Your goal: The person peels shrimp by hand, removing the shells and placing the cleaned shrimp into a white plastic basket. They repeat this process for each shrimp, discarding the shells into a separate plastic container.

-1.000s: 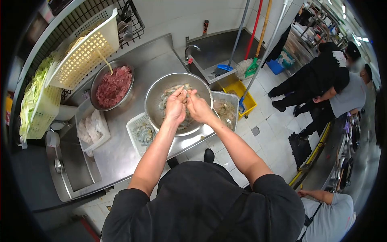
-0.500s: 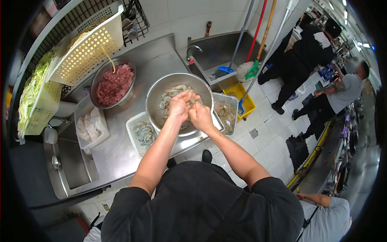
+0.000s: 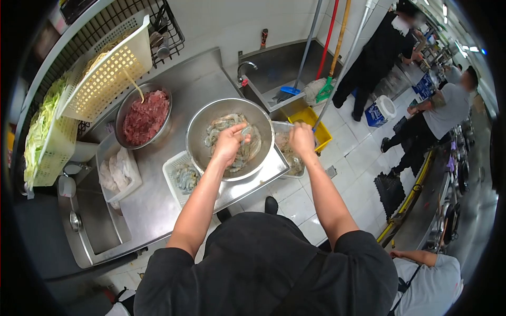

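Over a steel bowl (image 3: 196, 118) of raw, unpeeled shrimp (image 3: 252, 145), my left hand (image 3: 230, 144) is curled, its fingers bent around what looks like a single shrimp, mostly hidden. My right hand (image 3: 302, 138) is closed, knuckles up, above a clear plastic container (image 3: 297, 169) to the right of the bowl. Anything in its fingers is hidden. That container holds pale, wet scraps that look like shells. At the bowl's left, partly under its side, a white perforated basket (image 3: 169, 169) contains greyish peeled shrimp (image 3: 186, 178).
A steel bowl of minced meat (image 3: 145, 120) and a white tub of pale meat (image 3: 115, 174) stand left on the steel counter (image 3: 150, 203). Perforated baskets (image 3: 113, 68) hang above. Behind are a sink (image 3: 282, 66), mop handles and a yellow bucket (image 3: 322, 131). Several people stand right and behind.
My hands were together over the bowl; now they are apart. The right has moved right, above the clear container, while the left stays over the shrimp. A person in black at the back has shifted.
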`<state>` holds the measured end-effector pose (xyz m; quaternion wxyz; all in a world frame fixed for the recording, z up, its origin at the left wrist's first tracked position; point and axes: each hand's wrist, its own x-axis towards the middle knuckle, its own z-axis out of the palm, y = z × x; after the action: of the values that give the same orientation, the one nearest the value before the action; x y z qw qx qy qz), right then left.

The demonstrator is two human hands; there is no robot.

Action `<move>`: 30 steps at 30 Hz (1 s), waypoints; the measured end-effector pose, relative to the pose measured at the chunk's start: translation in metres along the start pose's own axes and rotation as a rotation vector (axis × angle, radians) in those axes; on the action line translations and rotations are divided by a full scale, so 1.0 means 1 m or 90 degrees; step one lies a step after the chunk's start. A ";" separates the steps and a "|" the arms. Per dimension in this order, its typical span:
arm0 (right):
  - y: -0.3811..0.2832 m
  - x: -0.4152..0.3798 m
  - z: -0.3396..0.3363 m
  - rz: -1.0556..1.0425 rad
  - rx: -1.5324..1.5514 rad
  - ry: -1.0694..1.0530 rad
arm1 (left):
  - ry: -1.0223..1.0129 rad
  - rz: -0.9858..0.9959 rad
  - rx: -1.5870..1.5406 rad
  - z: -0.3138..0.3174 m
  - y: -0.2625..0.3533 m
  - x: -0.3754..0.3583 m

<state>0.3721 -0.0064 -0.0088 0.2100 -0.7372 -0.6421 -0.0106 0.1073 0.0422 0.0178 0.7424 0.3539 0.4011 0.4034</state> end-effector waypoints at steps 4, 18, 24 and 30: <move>-0.082 0.002 -0.023 -0.080 0.444 -0.032 | 0.018 0.089 0.156 0.014 -0.003 -0.013; -0.124 0.011 -0.030 -0.264 0.501 -0.139 | 0.095 0.177 0.198 0.001 0.016 -0.027; -0.134 0.009 -0.021 -0.312 0.312 -0.075 | 0.039 0.100 -0.025 -0.013 0.012 -0.019; -0.131 0.020 -0.035 -0.155 0.387 -0.168 | 0.057 0.125 0.059 -0.011 0.019 -0.023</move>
<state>0.2592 0.0123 0.0673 0.3326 -0.5539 -0.7207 0.2514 0.0839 0.0321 0.0365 0.6638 0.4068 0.4152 0.4706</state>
